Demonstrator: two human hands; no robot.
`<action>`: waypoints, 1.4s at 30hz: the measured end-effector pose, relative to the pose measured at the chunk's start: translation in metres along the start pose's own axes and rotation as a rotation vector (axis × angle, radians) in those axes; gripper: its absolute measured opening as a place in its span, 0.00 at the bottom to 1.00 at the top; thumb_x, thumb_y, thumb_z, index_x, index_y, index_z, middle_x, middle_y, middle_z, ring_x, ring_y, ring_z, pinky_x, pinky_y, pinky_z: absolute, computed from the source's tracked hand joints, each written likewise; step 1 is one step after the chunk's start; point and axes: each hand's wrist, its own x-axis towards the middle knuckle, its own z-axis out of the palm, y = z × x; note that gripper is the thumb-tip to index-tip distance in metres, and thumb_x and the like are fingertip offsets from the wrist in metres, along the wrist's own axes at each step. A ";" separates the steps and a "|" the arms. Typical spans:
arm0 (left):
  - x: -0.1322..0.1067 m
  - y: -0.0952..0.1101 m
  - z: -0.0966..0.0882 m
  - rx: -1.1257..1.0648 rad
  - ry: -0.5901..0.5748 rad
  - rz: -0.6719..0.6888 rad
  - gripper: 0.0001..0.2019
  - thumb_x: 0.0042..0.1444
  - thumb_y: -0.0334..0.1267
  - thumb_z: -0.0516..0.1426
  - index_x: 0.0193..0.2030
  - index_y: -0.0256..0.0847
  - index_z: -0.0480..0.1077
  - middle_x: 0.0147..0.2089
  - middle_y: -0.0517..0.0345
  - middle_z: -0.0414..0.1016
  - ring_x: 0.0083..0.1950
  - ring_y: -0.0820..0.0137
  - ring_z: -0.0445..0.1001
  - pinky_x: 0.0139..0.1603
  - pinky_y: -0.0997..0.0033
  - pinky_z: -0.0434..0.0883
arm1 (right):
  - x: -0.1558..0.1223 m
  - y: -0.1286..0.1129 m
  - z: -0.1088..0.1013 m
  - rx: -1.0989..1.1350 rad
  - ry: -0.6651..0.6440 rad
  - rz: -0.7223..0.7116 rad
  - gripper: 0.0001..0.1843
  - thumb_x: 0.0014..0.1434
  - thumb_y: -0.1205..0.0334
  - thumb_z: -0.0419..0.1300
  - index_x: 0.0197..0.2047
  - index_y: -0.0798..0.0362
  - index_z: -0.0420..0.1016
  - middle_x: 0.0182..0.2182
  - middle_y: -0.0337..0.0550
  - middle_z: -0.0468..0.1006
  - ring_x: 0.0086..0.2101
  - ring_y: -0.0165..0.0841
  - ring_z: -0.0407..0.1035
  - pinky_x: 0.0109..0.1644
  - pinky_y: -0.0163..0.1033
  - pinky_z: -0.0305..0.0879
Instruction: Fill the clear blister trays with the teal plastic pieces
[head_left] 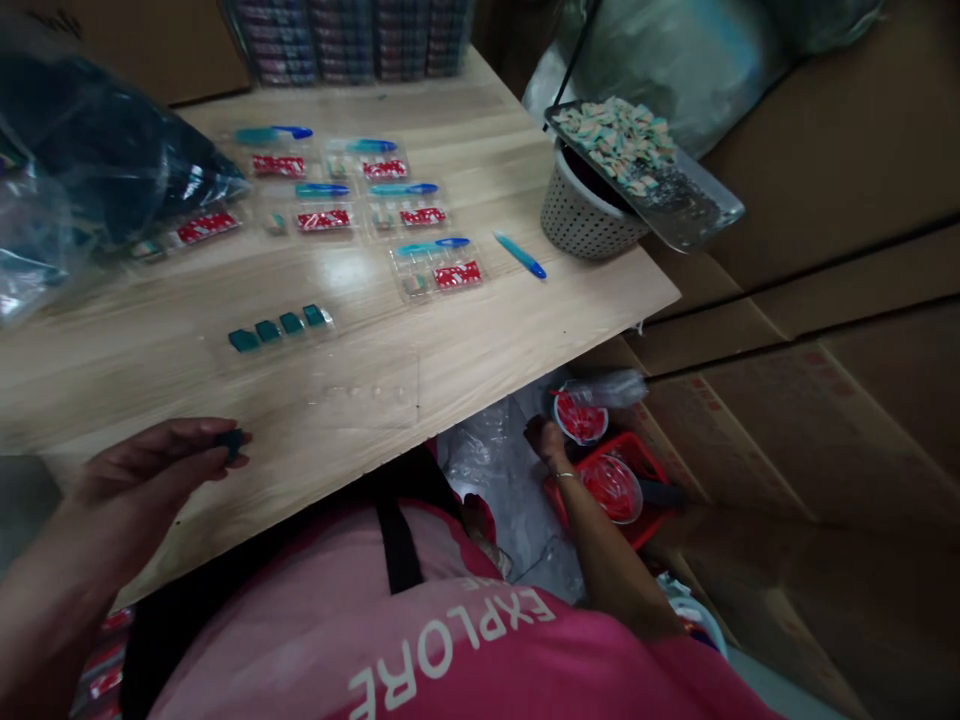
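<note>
My left hand (154, 465) is above the near edge of the light wooden table (360, 350), and its fingertips pinch a small dark teal piece (231, 443). A row of several matching teal pieces (279, 325) lies on a clear plastic strip farther up the table. Beyond them are several clear blister trays (435, 270) with red printed cards and blue-handled plastic items. One loose blue item (520, 255) lies beside them. Below the table edge, my right hand (546, 438) is next to a round clear container of red pieces (580, 418), above a red basket (615, 480).
A white perforated basket (585, 215) supports a metal tray (645, 175) heaped with pale pieces at the table's right corner. A dark plastic bag (97, 150) lies at the left. Cardboard cartons (825, 430) stand on the right, and packaged goods (345, 40) are stacked beyond the table.
</note>
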 end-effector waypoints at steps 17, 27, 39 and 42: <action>-0.044 -0.011 0.012 -0.027 -0.222 0.302 0.06 0.49 0.33 0.62 0.36 0.40 0.75 0.35 0.57 0.80 0.36 0.69 0.78 0.40 0.70 0.74 | -0.005 -0.258 0.132 0.395 -0.445 -0.302 0.02 0.54 0.66 0.58 0.32 0.52 0.72 0.25 0.35 0.72 0.26 0.27 0.66 0.28 0.32 0.62; -0.035 -0.021 -0.016 -0.161 -0.289 0.334 0.05 0.50 0.33 0.64 0.34 0.39 0.74 0.34 0.58 0.79 0.35 0.72 0.76 0.38 0.74 0.72 | 0.002 -0.278 0.150 0.351 -0.488 -0.475 0.08 0.43 0.75 0.54 0.26 0.51 0.65 0.23 0.32 0.66 0.25 0.25 0.62 0.28 0.30 0.57; 0.000 -0.026 -0.019 -0.494 -0.444 0.136 0.16 0.40 0.35 0.70 0.28 0.37 0.66 0.26 0.64 0.69 0.26 0.80 0.63 0.28 0.80 0.61 | 0.034 -0.275 0.162 0.584 -0.801 -0.163 0.08 0.48 0.61 0.62 0.29 0.52 0.65 0.25 0.33 0.66 0.25 0.25 0.58 0.30 0.32 0.55; 0.007 -0.016 -0.016 -0.515 -0.409 0.158 0.13 0.44 0.37 0.68 0.30 0.37 0.68 0.26 0.64 0.68 0.27 0.79 0.64 0.29 0.79 0.61 | 0.047 -0.282 0.161 0.601 -0.795 -0.277 0.07 0.50 0.62 0.61 0.31 0.51 0.65 0.27 0.34 0.68 0.27 0.26 0.61 0.31 0.33 0.58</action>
